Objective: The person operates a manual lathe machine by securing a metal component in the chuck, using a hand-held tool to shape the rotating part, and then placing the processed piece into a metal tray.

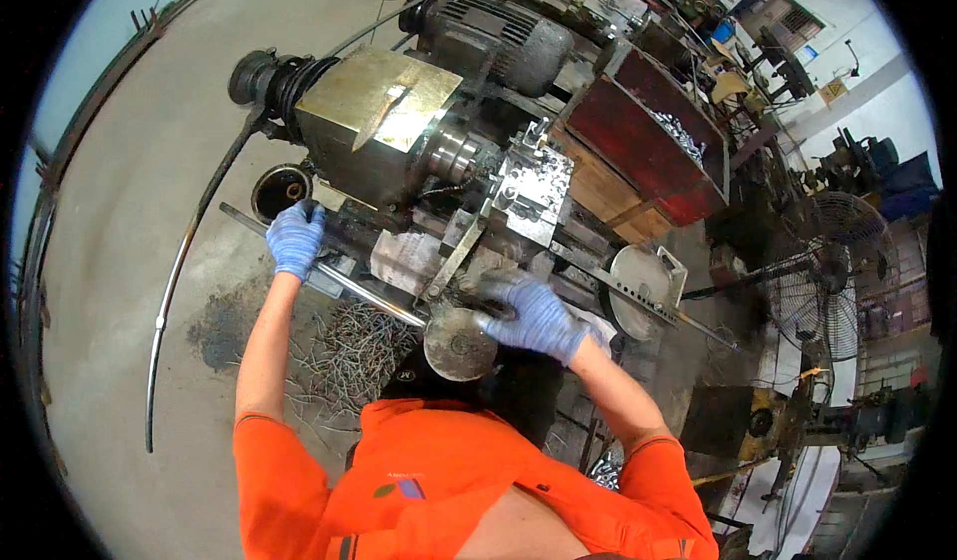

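Blue-gloved, my left hand [296, 241] is closed at the front left of a small metal lathe [374, 122], its fingers curled by a dark part. A long metal rod [369, 294] runs past beneath that hand; whether the hand grips it is hidden. My right hand [536, 313], in a matching glove and slightly blurred, curls around something dark below the tool slide [533, 186]. Next to its thumb is a round metal disc [460, 346]. The lathe's chuck [454, 154] faces the slide, which is strewn with bright metal pieces.
A heap of thin metal rods [354, 356] lies on the floor beneath my left forearm. Behind the slide stands a red bin [638, 137] with shiny parts. A motor [498, 42] sits behind the lathe. A large fan [827, 271] and another machine [758, 420] stand at the right.
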Demonstrator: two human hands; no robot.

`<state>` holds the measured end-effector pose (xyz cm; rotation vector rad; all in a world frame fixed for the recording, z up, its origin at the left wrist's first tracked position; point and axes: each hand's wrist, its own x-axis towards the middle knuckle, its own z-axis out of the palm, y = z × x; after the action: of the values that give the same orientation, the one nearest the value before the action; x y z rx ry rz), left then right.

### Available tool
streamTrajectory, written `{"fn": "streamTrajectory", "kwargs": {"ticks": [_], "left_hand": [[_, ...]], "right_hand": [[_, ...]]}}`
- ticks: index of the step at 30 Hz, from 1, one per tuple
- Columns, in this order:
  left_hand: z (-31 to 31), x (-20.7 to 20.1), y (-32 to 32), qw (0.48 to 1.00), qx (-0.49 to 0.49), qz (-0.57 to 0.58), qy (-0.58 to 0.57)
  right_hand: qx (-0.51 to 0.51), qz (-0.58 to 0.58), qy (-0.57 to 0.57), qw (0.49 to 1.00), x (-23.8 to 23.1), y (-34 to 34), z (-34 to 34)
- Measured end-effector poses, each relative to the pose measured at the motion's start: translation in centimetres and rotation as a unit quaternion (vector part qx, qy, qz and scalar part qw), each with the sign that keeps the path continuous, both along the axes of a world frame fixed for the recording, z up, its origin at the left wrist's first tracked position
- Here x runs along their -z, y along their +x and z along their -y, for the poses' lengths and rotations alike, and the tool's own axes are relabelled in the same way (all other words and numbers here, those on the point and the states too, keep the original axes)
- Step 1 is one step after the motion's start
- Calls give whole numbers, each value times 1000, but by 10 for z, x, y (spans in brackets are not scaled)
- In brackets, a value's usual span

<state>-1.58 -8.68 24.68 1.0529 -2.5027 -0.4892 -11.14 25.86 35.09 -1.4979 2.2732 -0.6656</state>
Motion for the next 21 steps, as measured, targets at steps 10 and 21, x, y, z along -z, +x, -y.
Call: {"fn": "streamTrajectory", "kwargs": {"ticks": [10, 21], "left_hand": [[14, 3, 28, 920, 49, -297, 249], [44, 153, 81, 994, 6, 62, 89]], "right_hand": [[158, 51, -171, 971, -12, 21, -24], [264, 82, -83, 957, 28, 42, -87]]}}
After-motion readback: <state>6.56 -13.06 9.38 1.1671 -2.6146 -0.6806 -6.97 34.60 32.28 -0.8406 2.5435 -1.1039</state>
